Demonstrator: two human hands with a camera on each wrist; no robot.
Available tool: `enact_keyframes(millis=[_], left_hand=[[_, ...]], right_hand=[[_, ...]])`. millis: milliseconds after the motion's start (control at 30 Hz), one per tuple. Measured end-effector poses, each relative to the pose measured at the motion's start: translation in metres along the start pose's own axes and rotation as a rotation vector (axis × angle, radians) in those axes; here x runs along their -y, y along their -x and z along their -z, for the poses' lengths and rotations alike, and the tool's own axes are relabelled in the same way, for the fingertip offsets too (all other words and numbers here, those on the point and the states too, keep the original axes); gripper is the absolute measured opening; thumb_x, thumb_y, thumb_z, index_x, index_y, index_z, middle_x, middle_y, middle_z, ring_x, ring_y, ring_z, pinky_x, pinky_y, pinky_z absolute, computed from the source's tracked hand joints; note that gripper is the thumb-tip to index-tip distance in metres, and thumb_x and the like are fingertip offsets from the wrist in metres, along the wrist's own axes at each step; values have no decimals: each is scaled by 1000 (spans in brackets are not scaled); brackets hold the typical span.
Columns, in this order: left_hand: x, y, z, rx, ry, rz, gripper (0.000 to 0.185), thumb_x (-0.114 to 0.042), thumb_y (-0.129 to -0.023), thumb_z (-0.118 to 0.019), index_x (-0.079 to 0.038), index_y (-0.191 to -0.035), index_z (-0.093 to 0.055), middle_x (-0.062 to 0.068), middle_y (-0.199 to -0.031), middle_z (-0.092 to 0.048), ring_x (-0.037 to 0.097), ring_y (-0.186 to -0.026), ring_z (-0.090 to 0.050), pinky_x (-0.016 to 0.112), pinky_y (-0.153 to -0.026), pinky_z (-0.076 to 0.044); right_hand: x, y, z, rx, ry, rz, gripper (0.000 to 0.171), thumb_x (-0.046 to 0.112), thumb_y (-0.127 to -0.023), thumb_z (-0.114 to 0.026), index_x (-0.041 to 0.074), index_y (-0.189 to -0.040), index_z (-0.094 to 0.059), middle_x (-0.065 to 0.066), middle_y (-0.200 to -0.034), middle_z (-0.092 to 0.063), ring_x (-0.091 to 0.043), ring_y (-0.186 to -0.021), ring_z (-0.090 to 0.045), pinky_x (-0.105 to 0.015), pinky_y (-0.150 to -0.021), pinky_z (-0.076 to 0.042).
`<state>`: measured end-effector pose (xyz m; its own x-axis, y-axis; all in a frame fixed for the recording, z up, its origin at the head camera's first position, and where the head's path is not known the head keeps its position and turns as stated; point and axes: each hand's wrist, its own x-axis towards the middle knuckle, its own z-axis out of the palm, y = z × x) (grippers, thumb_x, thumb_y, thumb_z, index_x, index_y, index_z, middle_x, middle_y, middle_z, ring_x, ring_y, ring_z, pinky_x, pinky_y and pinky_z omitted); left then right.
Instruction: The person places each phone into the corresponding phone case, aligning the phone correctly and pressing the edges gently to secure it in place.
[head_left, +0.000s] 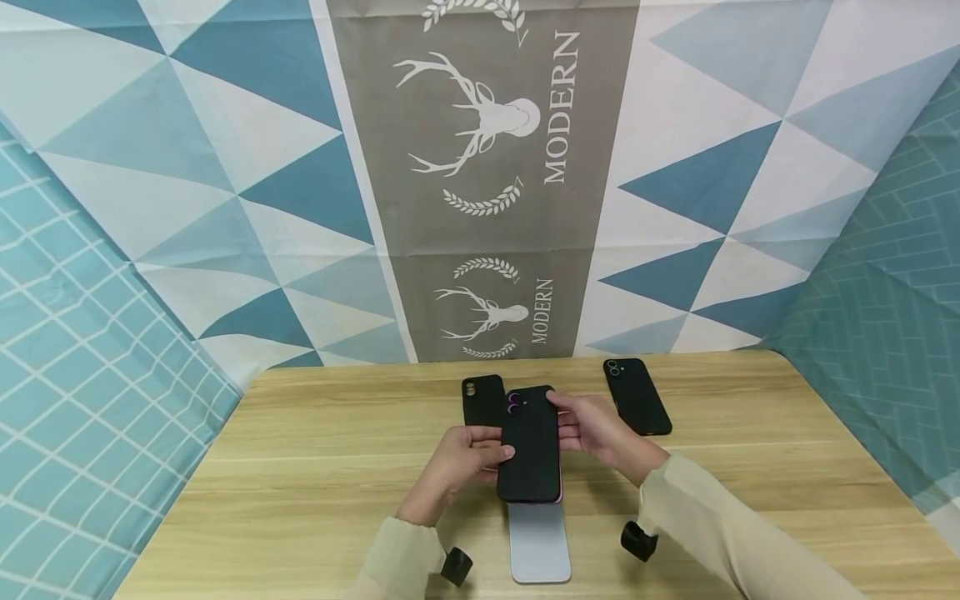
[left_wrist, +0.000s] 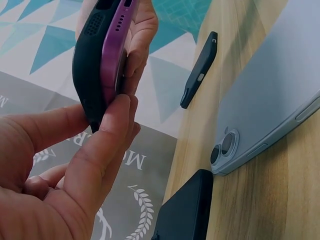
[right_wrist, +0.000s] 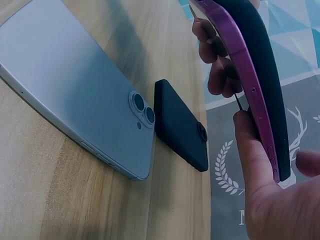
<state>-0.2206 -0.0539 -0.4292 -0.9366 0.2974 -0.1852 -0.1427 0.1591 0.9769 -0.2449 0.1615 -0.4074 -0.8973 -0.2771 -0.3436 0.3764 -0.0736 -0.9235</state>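
Head view: your left hand (head_left: 461, 461) and right hand (head_left: 592, 427) both grip the purple phone (head_left: 529, 446) in its black case above the wooden table (head_left: 315, 467). Left wrist view: your fingers (left_wrist: 107, 130) pinch the case edge. Right wrist view: a pale blue phone (right_wrist: 75, 90) lies below, beside a black case (right_wrist: 180, 125).
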Motion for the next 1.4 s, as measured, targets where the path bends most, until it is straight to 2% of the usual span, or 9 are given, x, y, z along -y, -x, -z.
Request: enact_keyframes(millis=[167, 433, 567, 733, 900, 1100, 1200, 1400], left_hand=[[-2, 1, 0, 4, -2, 3, 48, -8, -84, -67, 15, -124, -50, 24, -108, -66, 13, -73, -66, 30, -66, -59], [-6, 3, 1, 4, -26, 37, 49, -10, -81, -72, 10, -122, -54, 21, -105, -68, 14, -76, -67, 33, -69, -59], [-6, 1, 1, 3, -30, 49, 50, -12, -81, -73, 9, -122, -54, 19, -103, -69, 13, -74, -67, 31, -68, -59], [-4, 0, 2, 23, -16, 59, 52, -12, -80, -73, 11, -122, -53, 21, -103, -68, 14, -73, -67, 32, -69, -59], [-1, -1, 2, 48, -6, 58, 54, -11, -80, -73, 13, -123, -51, 22, -103, -68, 14, -71, -66, 33, -69, -59], [0, -2, 2, 83, -6, 45, 45, -10, -82, -71, 11, -118, -56, 13, -92, -70, 12, -67, -65, 30, -65, -59], [0, -2, 2, 88, 2, 46, 43, -9, -81, -71, 11, -117, -56, 12, -90, -70, 12, -65, -64, 31, -65, -59], [1, -1, -1, 88, 23, 53, 44, -4, -79, -72, 11, -115, -53, 10, -84, -71, 13, -66, -66, 34, -64, -60]], right_hand=[[-2, 0, -1, -13, 64, 21, 39, 21, -95, -53, -11, -117, -53, -1, -80, -69, -11, -74, -69, -29, -74, -58], [-3, 0, -1, 17, 34, 17, 31, 18, -96, -51, -8, -110, -57, 0, -77, -69, -11, -72, -69, -28, -73, -58], [-3, 1, 0, 26, 37, 19, 33, 17, -97, -48, -11, -114, -56, 0, -79, -70, -11, -74, -69, -30, -75, -58], [-4, -1, 1, 41, 62, 19, 39, 16, -98, -44, -14, -122, -50, -1, -82, -69, -11, -77, -69, -29, -77, -58], [-3, -1, 0, 47, 83, 14, 39, 16, -99, -44, -15, -123, -48, -1, -83, -69, -11, -77, -68, -28, -75, -58], [-2, 1, -2, 18, 99, 21, 41, 20, -97, -48, -13, -121, -51, 0, -81, -68, -11, -74, -68, -27, -74, -58], [-1, 2, -5, -5, 126, 28, 44, 24, -95, -54, -12, -120, -53, -2, -84, -69, -11, -76, -68, -28, -76, -58], [-1, 3, -10, -46, 185, 22, 41, 16, -90, -60, -12, -119, -54, -8, -90, -71, -13, -80, -68, -31, -77, -58]])
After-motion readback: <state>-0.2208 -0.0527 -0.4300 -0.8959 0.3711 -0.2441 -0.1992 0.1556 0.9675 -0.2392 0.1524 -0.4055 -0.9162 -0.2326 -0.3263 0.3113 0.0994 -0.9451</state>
